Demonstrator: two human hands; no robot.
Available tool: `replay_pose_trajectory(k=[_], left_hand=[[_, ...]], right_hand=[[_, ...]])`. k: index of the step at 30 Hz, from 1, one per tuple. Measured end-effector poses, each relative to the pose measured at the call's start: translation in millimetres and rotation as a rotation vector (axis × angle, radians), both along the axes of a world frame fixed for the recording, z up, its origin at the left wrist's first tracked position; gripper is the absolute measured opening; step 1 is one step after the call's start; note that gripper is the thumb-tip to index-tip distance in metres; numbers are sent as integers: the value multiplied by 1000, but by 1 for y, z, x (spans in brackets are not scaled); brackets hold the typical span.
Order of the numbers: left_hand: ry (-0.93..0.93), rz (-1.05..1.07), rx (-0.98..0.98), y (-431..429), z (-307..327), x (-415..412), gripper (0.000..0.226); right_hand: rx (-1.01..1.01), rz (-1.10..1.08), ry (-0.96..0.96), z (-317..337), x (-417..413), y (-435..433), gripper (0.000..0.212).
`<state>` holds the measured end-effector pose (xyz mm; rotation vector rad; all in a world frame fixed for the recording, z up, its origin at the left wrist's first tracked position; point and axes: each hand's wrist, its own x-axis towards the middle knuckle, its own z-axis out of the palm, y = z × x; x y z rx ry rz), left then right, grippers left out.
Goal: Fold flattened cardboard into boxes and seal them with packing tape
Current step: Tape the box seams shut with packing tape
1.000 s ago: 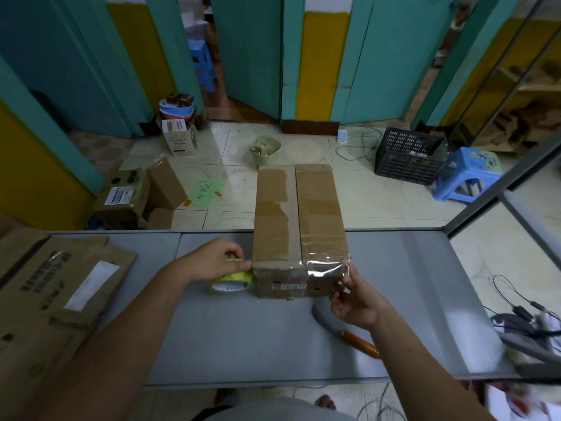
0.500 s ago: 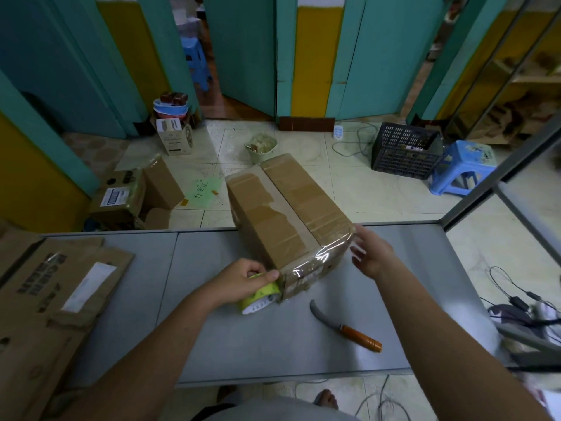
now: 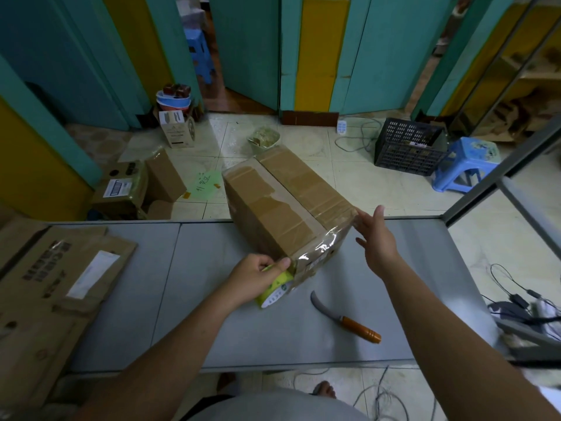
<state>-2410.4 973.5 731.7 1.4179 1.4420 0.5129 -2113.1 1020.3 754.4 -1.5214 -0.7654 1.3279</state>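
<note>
1. Gripping the tape roll, the left hand sits at the near left corner of the cardboard box. Its fingers and thumb curl round the yellow-green roll, which is pressed against that corner.
2. The box lies on the grey table. Its long axis runs on a slant, from the near end in front of the person out to the far left, and the far end reaches past the table's far edge in this view.
3. Clear tape already wraps the box's near end, shiny across the short face and over the top edge.
4. The right hand is released, with fingers straight and palm turned toward the box. It stands just beside the near right corner, and I cannot tell whether the fingertips touch the cardboard.
5. The two hands bracket the near end, and the left is the closer to the box. Judging from this, the coming move depends on the right hand steadying or turning the box while the left draws tape along it.
6. A knife with an orange handle lies just nearer than the box's near end. Flattened cardboard is stacked well left of the box.
</note>
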Motion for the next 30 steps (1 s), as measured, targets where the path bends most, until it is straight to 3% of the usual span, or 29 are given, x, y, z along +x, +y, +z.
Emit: replay_pose_trajectory(k=[4, 7, 9, 12, 15, 19, 22, 25, 28, 30], left_hand=[[-32, 43, 62, -8, 4, 18, 55], [-43, 107, 101, -12, 0, 21, 53], [-120, 144, 58, -15, -2, 21, 49], [-271, 184, -43, -20, -3, 21, 48], [-261, 174, -48, -23, -4, 18, 49], [-341, 148, -76, -27, -6, 15, 58], [-356, 133, -92, -26, -7, 7, 33], [-203, 194, -20, -26, -4, 1, 31], [-157, 232, 83, -29, 4, -1, 53], [-193, 154, 98, -29, 8, -2, 73]], right_hand=[[-11, -67, 9, -7, 6, 3, 73], [-43, -40, -294, -21, 5, -28, 58], [-75, 140, -513, -41, 6, -66, 59], [-198, 501, -860, -73, 15, -118, 84], [-225, 691, -1067, -99, 20, -146, 78], [-206, 634, -1065, -115, 20, -159, 38], [-123, 587, -960, -111, 20, -165, 12], [5, 482, -775, -88, 19, -172, 19], [87, 453, -593, -48, 10, -178, 11], [167, 436, -553, -20, 1, -183, 30]])
